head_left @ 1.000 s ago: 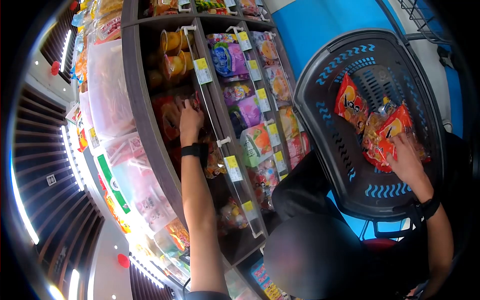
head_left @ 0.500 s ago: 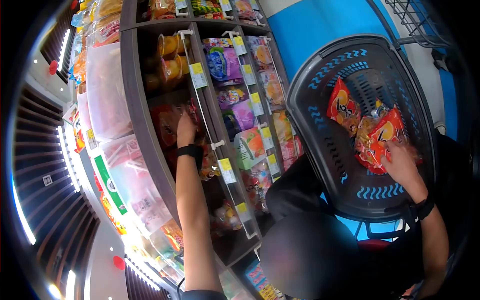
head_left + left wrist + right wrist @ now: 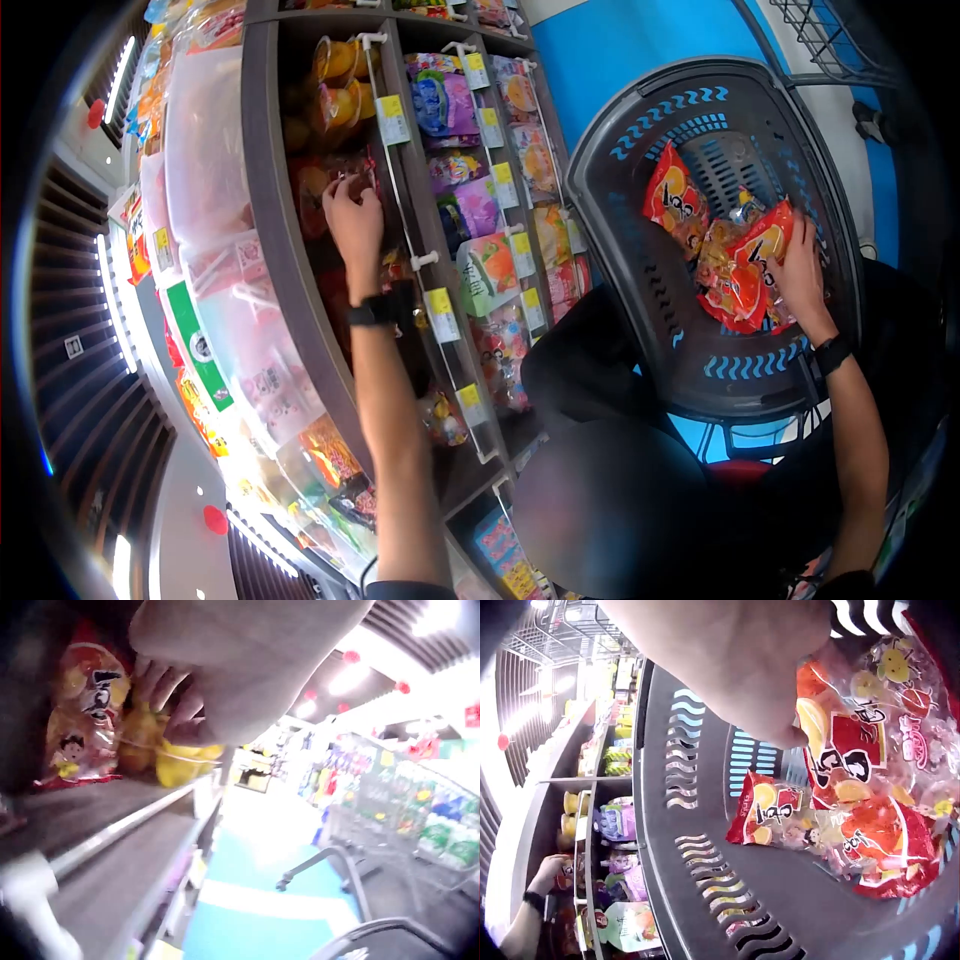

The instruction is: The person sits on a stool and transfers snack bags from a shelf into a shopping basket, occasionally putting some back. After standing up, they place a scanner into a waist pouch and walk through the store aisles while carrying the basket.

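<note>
Inside the shelf bay, my left hand reaches in with loosely bent fingers. In the left wrist view a clear bag of sweets with red ends stands beside those fingers, apart from them. Behind the fingers are yellow fruit cups. Over at the basket, my right hand grips the edge of a red and clear bag of sweets, printed with oranges. Its thumb shows at the bag's edge in the right wrist view; the other fingers are hidden. More such bags lie beneath it in the basket.
Bagged sweets fill the neighbouring shelf rows behind clear rails with yellow-white price tags. Clear plastic bins line the left side. A wire cart stands beyond the basket, on blue and white floor.
My left hand has drawn back a little from deep in the bay, its fingers now showing. The right hand has moved from the bag's middle to its outer edge.
</note>
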Tool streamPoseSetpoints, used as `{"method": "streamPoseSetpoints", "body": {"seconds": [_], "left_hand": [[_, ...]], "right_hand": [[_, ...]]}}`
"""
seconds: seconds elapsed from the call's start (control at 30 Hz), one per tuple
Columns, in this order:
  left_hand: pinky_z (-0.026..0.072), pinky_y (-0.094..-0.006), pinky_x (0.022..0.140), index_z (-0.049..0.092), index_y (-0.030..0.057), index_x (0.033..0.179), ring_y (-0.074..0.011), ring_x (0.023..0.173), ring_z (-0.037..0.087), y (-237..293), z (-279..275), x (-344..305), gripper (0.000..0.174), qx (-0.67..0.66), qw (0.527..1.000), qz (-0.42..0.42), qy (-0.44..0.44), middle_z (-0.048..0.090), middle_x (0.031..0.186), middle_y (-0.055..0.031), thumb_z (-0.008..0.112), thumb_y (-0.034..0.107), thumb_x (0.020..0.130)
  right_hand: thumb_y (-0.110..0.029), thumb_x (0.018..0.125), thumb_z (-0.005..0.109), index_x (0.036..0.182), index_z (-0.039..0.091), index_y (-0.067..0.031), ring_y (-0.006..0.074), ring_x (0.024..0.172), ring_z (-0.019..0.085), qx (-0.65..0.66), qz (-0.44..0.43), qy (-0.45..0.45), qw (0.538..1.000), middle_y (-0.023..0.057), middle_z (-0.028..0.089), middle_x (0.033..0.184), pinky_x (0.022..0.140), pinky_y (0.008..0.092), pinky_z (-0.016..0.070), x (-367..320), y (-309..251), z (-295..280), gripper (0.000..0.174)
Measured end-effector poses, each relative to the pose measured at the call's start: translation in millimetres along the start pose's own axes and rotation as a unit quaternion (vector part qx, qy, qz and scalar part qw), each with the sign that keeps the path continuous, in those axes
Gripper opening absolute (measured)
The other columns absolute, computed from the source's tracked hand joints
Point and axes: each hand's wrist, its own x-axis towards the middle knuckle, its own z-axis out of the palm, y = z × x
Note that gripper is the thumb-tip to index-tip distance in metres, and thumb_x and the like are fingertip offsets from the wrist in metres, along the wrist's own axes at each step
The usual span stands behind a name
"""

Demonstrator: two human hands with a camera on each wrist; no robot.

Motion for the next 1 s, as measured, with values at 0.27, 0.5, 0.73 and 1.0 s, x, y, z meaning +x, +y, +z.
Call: {"method": "streamPoseSetpoints", "body": {"seconds": [0.27,0.5,0.73,1.0], "left_hand": [[0.0444,-0.0227,0.072,0.06,-0.0024,0.093,-0.0107,0.077,0.057,142.9,-53.4,-162.2,0.012,-0.519,0.832,-0.175,-0.094,0.062,0.088,-0.006,0.053,0.005,0.087],[0.0429,-0.0231,0.079,0.057,0.0006,0.108,-0.0086,0.088,0.054,224.2,-28.4,-247.5,0.027,-0.594,0.674,-0.132,-0.418,0.06,0.095,-0.0035,0.062,0.013,0.084],[0.0394,-0.0352,0.095,0.046,-0.0017,0.122,-0.0268,0.111,0.053,253.0,-45.7,-249.3,0.071,-0.46,0.833,0.15,-0.268,0.055,0.116,-0.0182,0.078,0.029,0.066],[0.0472,-0.0277,0.072,0.059,-0.0003,0.106,-0.0125,0.079,0.062,261.1,-47.3,-264.4,0.035,-0.63,0.666,-0.097,-0.387,0.067,0.088,-0.0075,0.062,0.027,0.084]], "right_hand": [[-0.015,0.071,0.062,0.08,0.061,0.0016,0.0384,0.084,0.059,0.132,-0.029,-0.144,0.98,0.0223,0.061,0.079,0.071,0.0458,0.0467,18.0,30.9,6.6,0.019],[-0.011,0.076,0.063,0.072,0.047,-0.0018,0.0221,0.064,0.05,0.188,-0.138,-0.284,0.93,0.0084,0.051,0.066,0.063,0.0347,0.0412,-25.3,-19.6,-71.5,0.019],[-0.009,0.083,0.059,0.071,0.043,-0.0072,0.0025,0.067,0.045,0.534,-0.1,-0.364,0.756,-0.0051,0.046,0.068,0.062,0.0206,0.0382,-39.2,-57.0,-114.6,0.021],[-0.011,0.087,0.057,0.076,0.049,-0.0058,0.0086,0.094,0.055,0.583,-0.13,-0.308,0.74,0.0066,0.062,0.104,0.084,0.0247,0.0418,-52.8,-84.4,-112.9,0.014]]}}
